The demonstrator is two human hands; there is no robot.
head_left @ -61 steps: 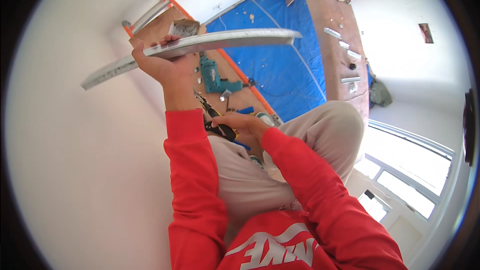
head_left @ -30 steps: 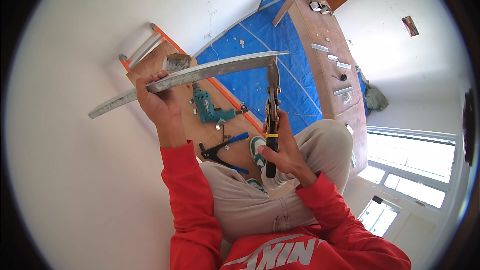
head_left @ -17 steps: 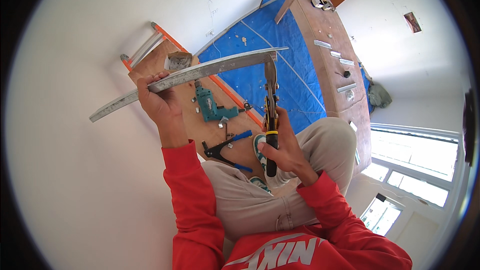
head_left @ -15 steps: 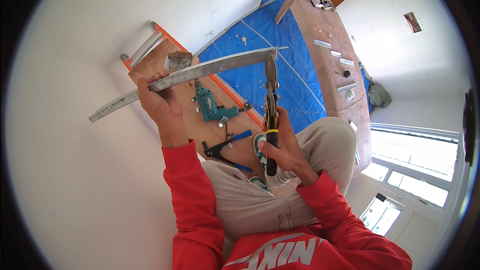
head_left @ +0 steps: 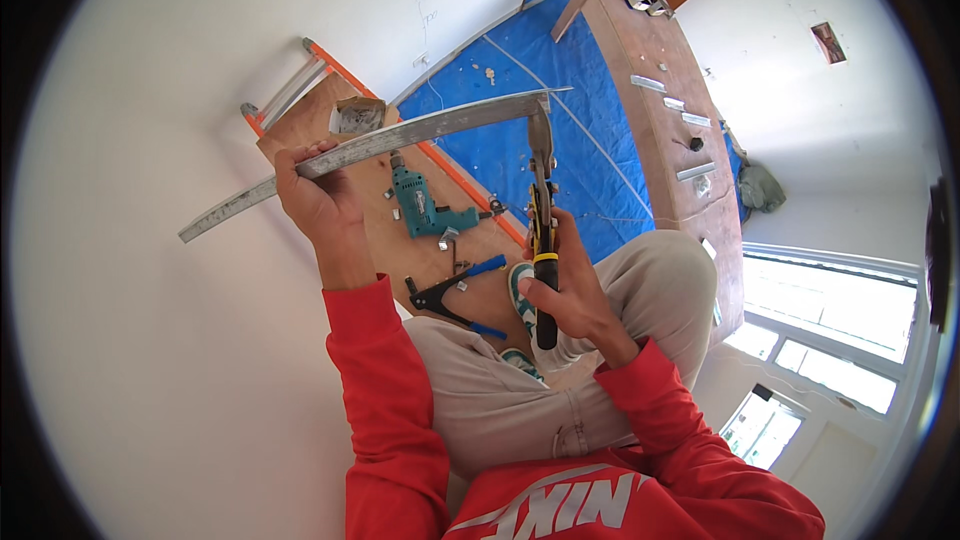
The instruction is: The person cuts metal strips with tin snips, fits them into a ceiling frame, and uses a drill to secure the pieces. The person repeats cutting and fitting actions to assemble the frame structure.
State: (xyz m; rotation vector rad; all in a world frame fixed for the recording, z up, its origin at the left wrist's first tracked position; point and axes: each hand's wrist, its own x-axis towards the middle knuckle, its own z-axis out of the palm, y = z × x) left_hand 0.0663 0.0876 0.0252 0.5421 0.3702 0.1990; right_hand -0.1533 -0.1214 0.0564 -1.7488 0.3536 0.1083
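A long grey metal channel (head_left: 400, 137) slants up to the right across the view. My left hand (head_left: 322, 198) is wrapped round it left of its middle. In my right hand (head_left: 575, 285) I grip tin snips (head_left: 543, 225) with black and yellow handles, held upright. The jaws of the snips meet the channel close to its right end; how deep they bite I cannot tell. Below the channel, a teal power drill (head_left: 425, 202) lies on a wooden board, and nearer my legs rests a hand riveter (head_left: 452, 295) with blue grips.
The wooden board (head_left: 390, 260) has orange rails (head_left: 340, 70) and bears a box of small parts (head_left: 357, 116) and metal scraps. Blue sheeting (head_left: 585, 175) covers the floor beyond. To the right stands a long wooden bench (head_left: 640, 40) with short metal pieces. A white wall (head_left: 150, 320) rises at left.
The channel's right end and the snips have shifted very slightly, the channel's tip a little up. Both hands keep their grips; little else differs.
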